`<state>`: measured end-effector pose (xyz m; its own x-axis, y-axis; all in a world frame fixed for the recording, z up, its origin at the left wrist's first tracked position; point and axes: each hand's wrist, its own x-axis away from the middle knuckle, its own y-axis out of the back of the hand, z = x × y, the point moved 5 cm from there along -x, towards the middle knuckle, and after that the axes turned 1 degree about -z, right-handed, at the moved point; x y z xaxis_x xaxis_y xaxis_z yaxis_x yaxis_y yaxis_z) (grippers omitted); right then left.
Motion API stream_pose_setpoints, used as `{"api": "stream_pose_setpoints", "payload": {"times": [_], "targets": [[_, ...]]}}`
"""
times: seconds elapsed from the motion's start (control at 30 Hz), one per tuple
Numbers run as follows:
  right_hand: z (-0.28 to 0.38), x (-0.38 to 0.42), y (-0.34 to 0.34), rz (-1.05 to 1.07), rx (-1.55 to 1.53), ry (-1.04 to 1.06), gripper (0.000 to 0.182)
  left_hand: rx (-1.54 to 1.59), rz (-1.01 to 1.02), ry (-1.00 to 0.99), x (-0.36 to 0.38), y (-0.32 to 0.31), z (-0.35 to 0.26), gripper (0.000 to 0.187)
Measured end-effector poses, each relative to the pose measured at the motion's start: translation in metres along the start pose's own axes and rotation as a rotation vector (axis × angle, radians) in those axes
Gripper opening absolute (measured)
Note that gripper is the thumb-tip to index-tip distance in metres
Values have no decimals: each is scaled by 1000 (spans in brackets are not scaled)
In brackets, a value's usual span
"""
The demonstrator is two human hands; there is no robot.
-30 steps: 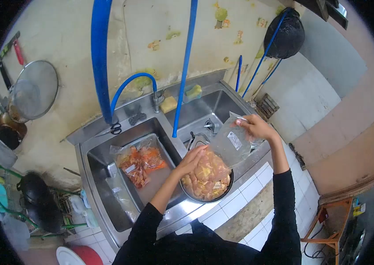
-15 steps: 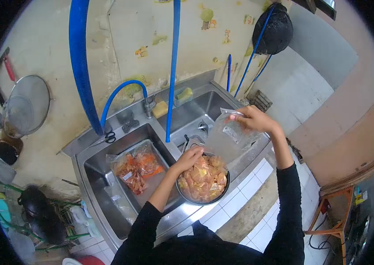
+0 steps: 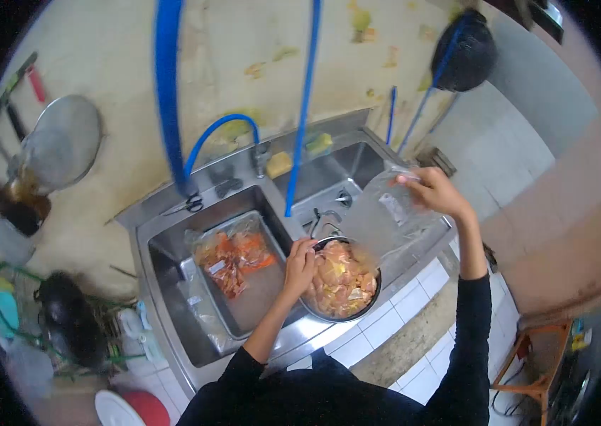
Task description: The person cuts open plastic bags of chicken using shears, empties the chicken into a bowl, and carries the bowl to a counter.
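Observation:
My right hand pinches the top of a clear plastic bag with a white label, holding it up over the right side of the sink. The bag's lower end hangs beside a round metal bowl heaped with raw chicken pieces. My left hand grips the bowl's left rim, fingers curled over the edge. The bowl sits at the front of the sink, by the divider. In the left basin, a tray bears clear bags of reddish raw meat.
A blue hose hangs in front of the double sink. Scissors and a yellow sponge lie on the back ledge. Strainers hang at left, a black wok at upper right.
My left hand has shifted from over the chicken's edge to the bowl's left rim. The plastic bag stays raised in my right hand. The whole view has shifted with my head.

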<state>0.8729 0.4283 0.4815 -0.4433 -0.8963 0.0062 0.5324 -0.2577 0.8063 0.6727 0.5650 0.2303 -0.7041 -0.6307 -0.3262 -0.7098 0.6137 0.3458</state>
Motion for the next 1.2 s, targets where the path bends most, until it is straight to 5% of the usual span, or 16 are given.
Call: {"api": "stream_pose_setpoints", "payload": {"times": [0.13,0.2,0.23,0.3,0.4,0.43,0.5,0.53,0.6,0.67,0.83,0.93,1.03,1.1,1.2], "targets": [[36,-13,-9,-43,-183,33,36,-113,-237,-27,33,43,35,23],[76,-25,-32,-25,-253,74,37,345,-245,204,56,67,59,23],[89,-38,-54,21,-257,124,37,314,-322,223,69,86,66,23],[120,-62,-108,137,-270,216,36,792,-500,682,110,105,104,26],[172,-97,-216,382,-248,357,34,720,-990,634,188,149,148,29],[187,-108,-254,455,-224,387,33,429,-1090,678,209,172,134,29],[209,-132,-330,506,-147,630,36,135,-1239,611,239,200,116,25],[216,-139,-367,538,-147,657,36,-149,-1281,543,249,212,103,21],[222,-146,-437,740,-48,568,37,-135,-1323,554,269,231,78,15],[222,-150,-497,825,-142,554,37,-545,-1026,573,270,243,58,27],[220,-149,-553,795,5,597,37,-414,-936,541,257,245,54,43],[202,-145,-575,919,-2,280,32,-486,-762,621,237,240,61,59],[156,-171,-646,888,-380,395,35,-508,-556,661,223,225,86,77],[112,-196,-701,791,-82,428,30,-555,-561,632,211,229,83,81],[185,-154,-585,763,-399,428,23,-628,-555,569,198,239,78,83]]}}
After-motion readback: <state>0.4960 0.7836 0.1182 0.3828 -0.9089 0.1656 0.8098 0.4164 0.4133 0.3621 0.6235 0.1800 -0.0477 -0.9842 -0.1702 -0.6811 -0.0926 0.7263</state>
